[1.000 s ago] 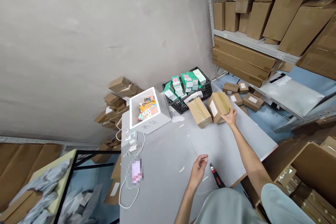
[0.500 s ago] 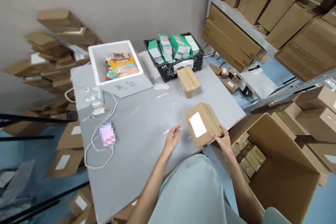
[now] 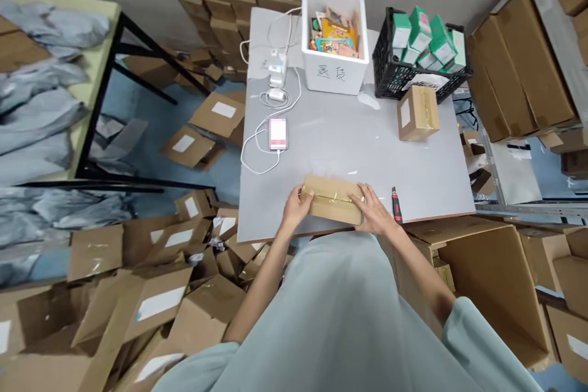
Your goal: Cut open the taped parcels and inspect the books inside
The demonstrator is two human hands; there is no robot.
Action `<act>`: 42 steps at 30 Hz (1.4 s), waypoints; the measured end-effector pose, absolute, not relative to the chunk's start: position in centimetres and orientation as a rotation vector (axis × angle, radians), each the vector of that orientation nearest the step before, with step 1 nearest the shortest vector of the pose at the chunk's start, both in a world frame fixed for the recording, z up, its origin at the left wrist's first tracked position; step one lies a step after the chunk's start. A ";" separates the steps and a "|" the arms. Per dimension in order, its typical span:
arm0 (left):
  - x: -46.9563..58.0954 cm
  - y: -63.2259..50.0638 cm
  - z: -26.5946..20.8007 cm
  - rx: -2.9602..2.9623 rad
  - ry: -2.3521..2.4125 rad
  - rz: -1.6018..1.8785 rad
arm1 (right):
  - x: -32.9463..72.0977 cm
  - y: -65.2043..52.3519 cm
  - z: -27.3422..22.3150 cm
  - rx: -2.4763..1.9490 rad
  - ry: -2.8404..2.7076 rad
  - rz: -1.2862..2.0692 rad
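A taped cardboard box (image 3: 334, 198) lies at the table's front edge, its tape seam facing up. My left hand (image 3: 296, 205) grips its left end, thumb on the top. At the other end my right hand (image 3: 371, 209) is closed round the box, fingers along the top. Just right of that hand lies a red and black utility knife (image 3: 396, 206). A second taped box (image 3: 418, 114) with a white label stands farther back on the right.
On the grey table (image 3: 331, 141) are a white foam box (image 3: 335, 76) of colourful packets, a black crate (image 3: 386, 70) of green boxes, and a phone (image 3: 278, 133) on a white cable. A large open carton (image 3: 491, 282) stands at the right. Opened cardboard boxes (image 3: 160, 300) crowd the floor at left.
The box has moved left to in front of me and turned, so its tape seam faces up. My left hand has closed on it. The view has swung left, and the knife now shows.
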State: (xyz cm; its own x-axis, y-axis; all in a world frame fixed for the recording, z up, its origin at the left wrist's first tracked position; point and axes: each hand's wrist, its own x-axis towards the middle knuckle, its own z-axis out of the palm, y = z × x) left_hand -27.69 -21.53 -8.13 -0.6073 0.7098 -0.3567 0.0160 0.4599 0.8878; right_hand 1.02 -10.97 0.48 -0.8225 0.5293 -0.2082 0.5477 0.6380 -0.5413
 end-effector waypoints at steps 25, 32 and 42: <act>-24.8 -24.5 -10.7 0.938 1.951 1.132 | -1.5 -14.9 -7.4 1.765 2.801 -0.713; -24.6 -24.4 -11.3 0.923 1.983 1.176 | -1.7 -14.8 -7.6 1.821 2.811 -0.681; -24.4 -24.2 -11.2 0.870 1.992 1.200 | -1.5 -14.7 -8.0 1.818 2.814 -0.658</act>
